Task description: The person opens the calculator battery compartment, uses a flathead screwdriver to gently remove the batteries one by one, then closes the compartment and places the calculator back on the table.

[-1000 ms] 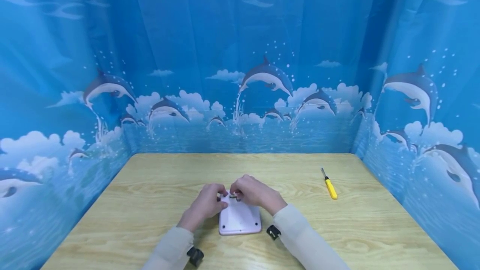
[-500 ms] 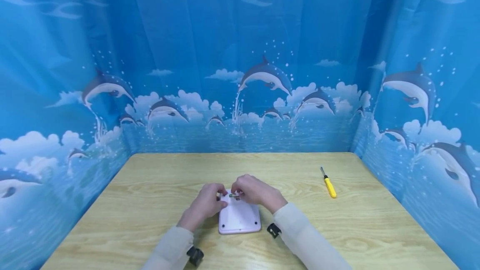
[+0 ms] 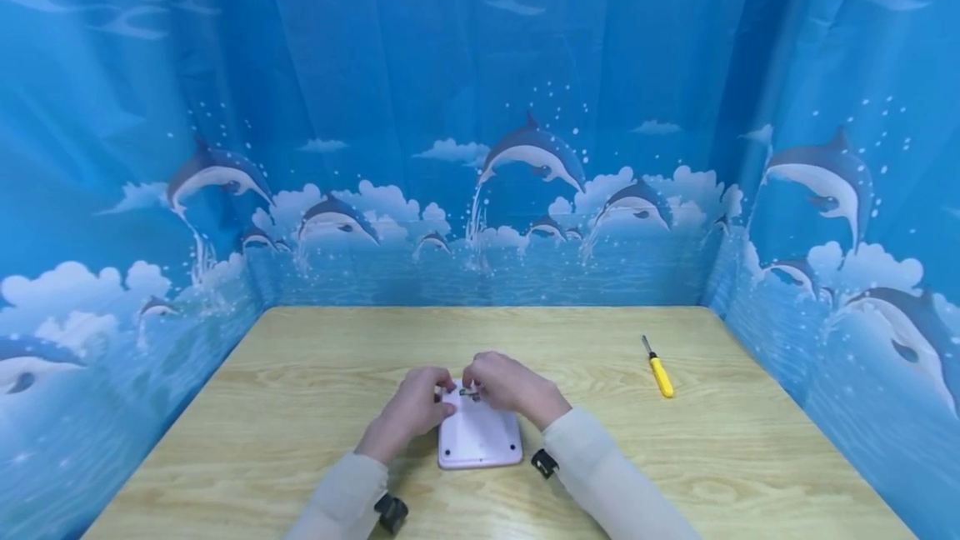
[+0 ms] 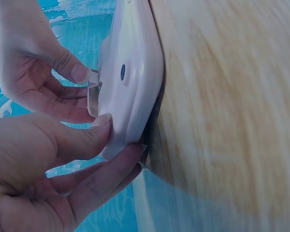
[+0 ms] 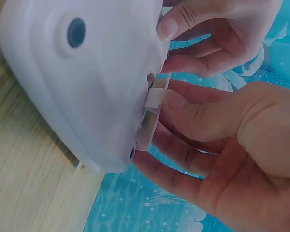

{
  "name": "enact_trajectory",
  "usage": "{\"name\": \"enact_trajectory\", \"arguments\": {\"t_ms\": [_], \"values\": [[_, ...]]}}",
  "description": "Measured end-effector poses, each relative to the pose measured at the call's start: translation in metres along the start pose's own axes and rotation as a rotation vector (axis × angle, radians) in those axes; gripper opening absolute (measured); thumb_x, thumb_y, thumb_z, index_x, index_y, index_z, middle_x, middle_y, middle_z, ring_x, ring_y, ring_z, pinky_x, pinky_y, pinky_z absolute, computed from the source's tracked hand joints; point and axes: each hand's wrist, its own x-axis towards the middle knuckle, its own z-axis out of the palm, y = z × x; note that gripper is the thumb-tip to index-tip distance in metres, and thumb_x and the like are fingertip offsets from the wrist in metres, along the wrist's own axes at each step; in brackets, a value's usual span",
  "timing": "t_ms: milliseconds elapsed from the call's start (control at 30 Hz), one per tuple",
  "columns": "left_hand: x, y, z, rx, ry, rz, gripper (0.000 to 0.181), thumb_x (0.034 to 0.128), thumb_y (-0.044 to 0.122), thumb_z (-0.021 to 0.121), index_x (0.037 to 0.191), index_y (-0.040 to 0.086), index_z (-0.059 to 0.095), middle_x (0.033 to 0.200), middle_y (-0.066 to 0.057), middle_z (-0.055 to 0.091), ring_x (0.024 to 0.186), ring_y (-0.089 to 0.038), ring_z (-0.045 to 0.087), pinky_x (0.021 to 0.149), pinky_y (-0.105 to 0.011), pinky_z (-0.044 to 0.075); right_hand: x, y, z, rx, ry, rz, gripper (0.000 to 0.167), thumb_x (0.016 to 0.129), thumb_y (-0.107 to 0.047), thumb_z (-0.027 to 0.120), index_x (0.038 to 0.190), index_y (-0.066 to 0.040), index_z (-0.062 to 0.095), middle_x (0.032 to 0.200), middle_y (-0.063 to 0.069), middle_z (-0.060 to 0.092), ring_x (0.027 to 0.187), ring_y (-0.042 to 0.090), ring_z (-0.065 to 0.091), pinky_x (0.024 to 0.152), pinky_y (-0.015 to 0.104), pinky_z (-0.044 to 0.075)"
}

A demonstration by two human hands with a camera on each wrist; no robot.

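A flat, pale pinkish-white device (image 3: 483, 436) with rounded corners and dark round feet lies on the table, underside up. At its far left edge my left hand (image 3: 411, 407) grips it; the left wrist view shows the thumb on top and fingers under the rim. My right hand (image 3: 510, 386) pinches a small pale plastic cover (image 5: 149, 118) between thumb and fingers. That cover stands tilted up at a slot near the device's far edge. Something small and green (image 3: 466, 392) shows there in the head view. The slot's inside is mostly hidden by the fingers.
A screwdriver (image 3: 661, 377) with a yellow handle lies on the right of the wooden table (image 3: 322, 357). Blue dolphin-print curtains (image 3: 480, 265) hang along the back and both sides. Each wrist carries a small black camera mount (image 3: 392, 513).
My right hand has shifted very slightly, and the green bit by its fingers shows a little more than one second ago. The left hand and the device stay in place.
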Motion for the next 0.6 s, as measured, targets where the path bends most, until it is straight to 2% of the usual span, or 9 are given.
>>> {"name": "enact_trajectory", "arguments": {"t_ms": [600], "values": [[-0.0006,-0.0006,-0.0006,-0.005,0.003,0.012,0.022,0.0863,0.003,0.079,0.106,0.008,0.072,0.108,-0.009,0.073,0.093,-0.02,0.068,0.08,-0.036,0.061,0.001,-0.0021,-0.0003,-0.002,-0.006,0.011,0.023,0.093,0.003,0.067,0.11,-0.008,0.076,0.104,0.007,0.074,0.089,0.012,0.065,0.081,0.022,0.057]]}}
